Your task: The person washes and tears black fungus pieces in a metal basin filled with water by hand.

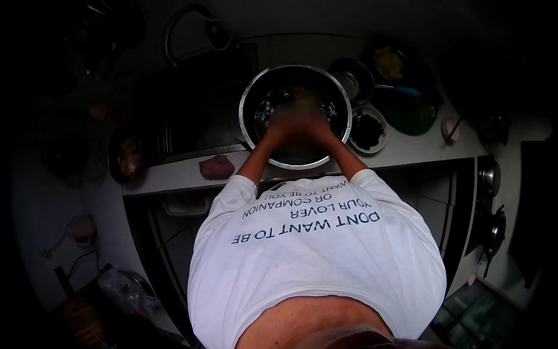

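Observation:
A large metal basin stands on the counter, with dark, glinting liquid inside. Both forearms reach into it. My left hand and my right hand are close together in the middle of the basin, low and blurred. Their fingers are smeared and dark, so whatever they touch or hold is hidden. Right of the basin, a white plate bears a dark food. Behind that plate is a small metal pot.
A faucet arches over the dark sink at the back left. A pink cloth lies on the counter's front edge. At the far left is a bowl of pale food. Yellow pieces and a green board are at the right.

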### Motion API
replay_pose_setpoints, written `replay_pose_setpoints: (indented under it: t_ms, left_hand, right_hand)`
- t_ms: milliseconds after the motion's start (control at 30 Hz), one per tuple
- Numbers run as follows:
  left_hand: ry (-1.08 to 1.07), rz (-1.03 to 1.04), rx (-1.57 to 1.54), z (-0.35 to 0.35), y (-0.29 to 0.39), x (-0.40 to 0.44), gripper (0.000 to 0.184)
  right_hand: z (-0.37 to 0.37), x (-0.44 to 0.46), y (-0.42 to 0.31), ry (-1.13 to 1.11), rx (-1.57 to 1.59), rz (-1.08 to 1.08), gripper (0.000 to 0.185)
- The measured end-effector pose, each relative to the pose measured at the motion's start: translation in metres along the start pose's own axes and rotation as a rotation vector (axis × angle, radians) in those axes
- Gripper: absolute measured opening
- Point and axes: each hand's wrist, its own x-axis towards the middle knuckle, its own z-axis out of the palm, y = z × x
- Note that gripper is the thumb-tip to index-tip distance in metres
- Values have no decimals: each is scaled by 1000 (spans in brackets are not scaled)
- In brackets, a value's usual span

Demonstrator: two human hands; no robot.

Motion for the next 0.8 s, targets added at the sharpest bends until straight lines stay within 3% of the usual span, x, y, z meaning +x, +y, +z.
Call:
replay_pose_setpoints:
  t_ms: [33,100,133,233,333,400,433,533,633,800]
  left_hand:
    - [29,15,-34,3,-4,-1,24]
    - [88,42,-101,6,-8,-2,17]
    - [14,-109,-270,-3,4,0,19]
    - [-106,-418,-706,-15,20,1,23]
    - [-48,-499,-1108,-14,20,2,24]
    - [-54,-641,-1501,-24,29,2,24]
    - [-50,-632,-1482,-22,28,3,25]
    - [-43,-624,-1397,-19,29,4,26]
    - [-54,-644,-1281,-20,33,4,27]
    - [-96,-646,-1172,-21,33,3,23]
  right_hand:
    - [1,0,-3,2,274,11,33]
    - [-8,2,-23,51,211,-60,25]
    - [-11,2,-33,74,179,-95,21]
    - [-15,-3,-34,77,500,189,16]
    - [-22,-3,-47,142,926,504,13]
    - [-18,-2,-30,158,763,314,13]
    - [-16,-2,-24,165,680,220,14]
    - [-18,-4,-28,217,1068,492,17]
    - [-12,-4,0,203,-215,-158,24]
    - [-21,-4,-42,79,323,94,17]
